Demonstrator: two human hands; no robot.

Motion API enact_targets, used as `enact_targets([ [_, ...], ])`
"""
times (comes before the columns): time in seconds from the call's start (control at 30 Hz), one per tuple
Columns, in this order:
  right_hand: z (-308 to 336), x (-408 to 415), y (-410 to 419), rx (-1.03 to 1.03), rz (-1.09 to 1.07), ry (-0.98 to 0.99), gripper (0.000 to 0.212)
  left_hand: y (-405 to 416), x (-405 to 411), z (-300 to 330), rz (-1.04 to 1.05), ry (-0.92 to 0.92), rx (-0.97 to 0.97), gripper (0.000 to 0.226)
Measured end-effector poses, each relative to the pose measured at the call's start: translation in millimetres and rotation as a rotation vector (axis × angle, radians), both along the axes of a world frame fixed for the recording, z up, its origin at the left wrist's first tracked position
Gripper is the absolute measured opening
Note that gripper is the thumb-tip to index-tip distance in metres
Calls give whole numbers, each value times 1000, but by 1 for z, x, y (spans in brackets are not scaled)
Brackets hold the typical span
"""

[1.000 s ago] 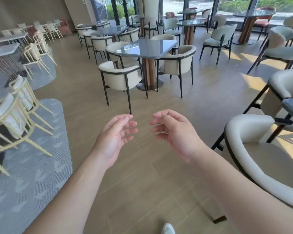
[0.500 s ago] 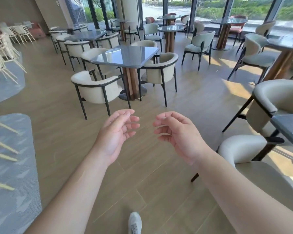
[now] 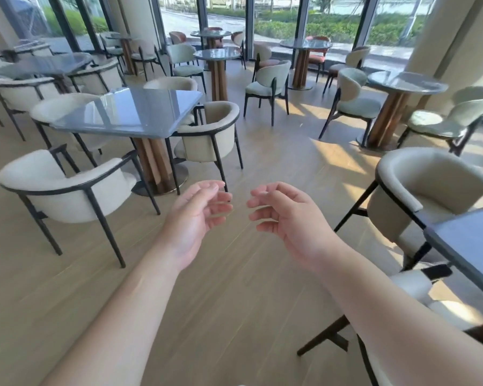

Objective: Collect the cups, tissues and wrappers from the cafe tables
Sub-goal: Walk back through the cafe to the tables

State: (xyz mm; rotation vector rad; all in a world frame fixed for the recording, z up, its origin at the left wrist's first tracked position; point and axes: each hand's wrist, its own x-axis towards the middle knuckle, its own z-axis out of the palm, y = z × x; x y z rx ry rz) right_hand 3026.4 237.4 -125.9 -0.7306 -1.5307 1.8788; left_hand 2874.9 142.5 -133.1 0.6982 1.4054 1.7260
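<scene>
Hands | left hand [image 3: 195, 218] loosely curled; right hand [image 3: 285, 218] likewise (both empty) | table [image 3: 129, 112] beyond

Square worktop [image 3: 129, 112]: glossy grey stone-like slab on a ribbed wood pedestal [image 3: 154, 162]. Armchair [image 3: 64, 188]: matt cream upholstery, black metal frame. Floor [image 3: 234, 302]: matt wood-look planks.

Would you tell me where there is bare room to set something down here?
The square table top shows bare, ringed by cream chairs. The round table at right also looks bare. Open floor runs between them. The far window tables are crowded by chairs. Both the left hand and right hand hold nothing.
</scene>
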Motion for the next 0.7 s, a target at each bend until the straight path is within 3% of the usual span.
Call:
enact_targets([
  [0.2,19,-47,100,2,-110,24,11,120,-54,21,-92,-3,43,17],
  [0.53,-1,-86,254,-23,-229,46,13,288,-109,4,-221,33,35,17],
  [0.7,-9,-115,361,-18,-235,64,13,395,-138,-3,-172,45,84,17],
])
